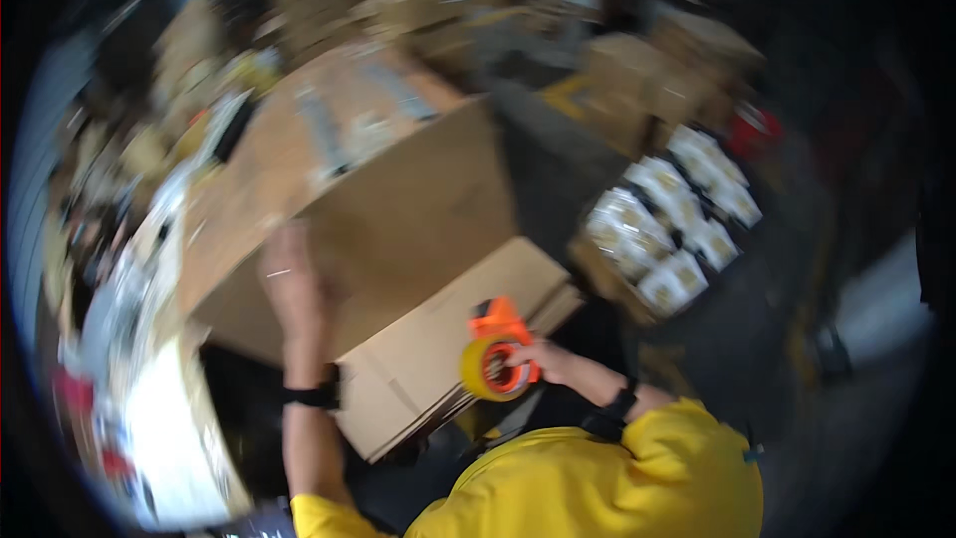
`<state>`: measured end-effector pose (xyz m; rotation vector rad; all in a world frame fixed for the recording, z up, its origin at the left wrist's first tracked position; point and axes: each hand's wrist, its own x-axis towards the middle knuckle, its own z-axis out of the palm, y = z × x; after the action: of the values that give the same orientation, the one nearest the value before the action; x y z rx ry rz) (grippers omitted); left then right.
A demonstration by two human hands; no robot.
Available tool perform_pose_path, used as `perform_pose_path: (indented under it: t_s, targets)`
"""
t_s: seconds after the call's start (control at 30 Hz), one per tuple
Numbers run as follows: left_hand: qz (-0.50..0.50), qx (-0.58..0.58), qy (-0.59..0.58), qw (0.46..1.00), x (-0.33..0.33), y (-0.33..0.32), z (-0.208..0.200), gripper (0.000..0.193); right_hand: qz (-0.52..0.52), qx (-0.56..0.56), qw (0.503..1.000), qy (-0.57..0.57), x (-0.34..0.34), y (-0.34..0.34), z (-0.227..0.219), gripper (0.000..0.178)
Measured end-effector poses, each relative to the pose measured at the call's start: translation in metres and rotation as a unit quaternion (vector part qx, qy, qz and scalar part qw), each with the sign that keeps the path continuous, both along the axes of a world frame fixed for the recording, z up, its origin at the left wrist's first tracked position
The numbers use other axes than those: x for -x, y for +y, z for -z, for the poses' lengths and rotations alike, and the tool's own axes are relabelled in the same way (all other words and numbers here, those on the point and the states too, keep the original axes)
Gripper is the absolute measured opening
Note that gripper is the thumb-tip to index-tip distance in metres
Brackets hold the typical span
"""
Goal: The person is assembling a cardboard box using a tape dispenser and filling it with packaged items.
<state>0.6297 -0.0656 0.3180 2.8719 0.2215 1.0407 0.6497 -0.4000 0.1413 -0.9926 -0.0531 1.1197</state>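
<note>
My right hand (543, 361) is closed around an orange tape dispenser (503, 317) carrying a roll of yellow tape (488, 369). The dispenser is above flattened cardboard sheets (403, 379) that lie stacked in front of me. Motion smears my left hand (297, 284), whose fingers reach the upper edge of a large brown cardboard panel (418, 204). Whether those fingers grip the edge or only rest there cannot be made out. Both forearms come in from below, each with a black band at the wrist.
Behind the panel is a brown surface (259, 174) with grey strips across it. To the right, an open carton (612, 284) holds several white-and-gold packs (657, 189). Cardboard boxes (647, 80) stand farther back, near a red object (754, 130). Clutter and plastic wrapping line the left.
</note>
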Motion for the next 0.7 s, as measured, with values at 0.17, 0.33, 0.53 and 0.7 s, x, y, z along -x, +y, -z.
perform_pose_path:
  t_s: [0.17, 0.33, 0.53, 0.7]
  targets:
    - [-0.087, 0.000, 0.090, 0.992, -0.016, 0.127, 0.031, 0.054, -0.051, -0.036, 0.985, -0.158, 0.031, -0.008, -0.045, 0.042]
    - [0.028, 0.053, 0.112, 0.992, 0.028, 0.026, -0.007, 0.027, -0.063, 0.051, 0.897, -0.435, 0.026, -0.031, -0.090, 0.050]
    - [0.027, 0.039, 0.232, 0.972, 0.101, -0.018, -0.034, 0.020, 0.029, -0.014, 0.613, -0.789, -0.020, 0.015, -0.174, 0.050]
    - [0.122, 0.107, 0.212, 0.964, 0.073, -0.032, -0.006, 0.023, -0.052, 0.071, 0.499, -0.862, -0.058, 0.067, -0.150, 0.051]
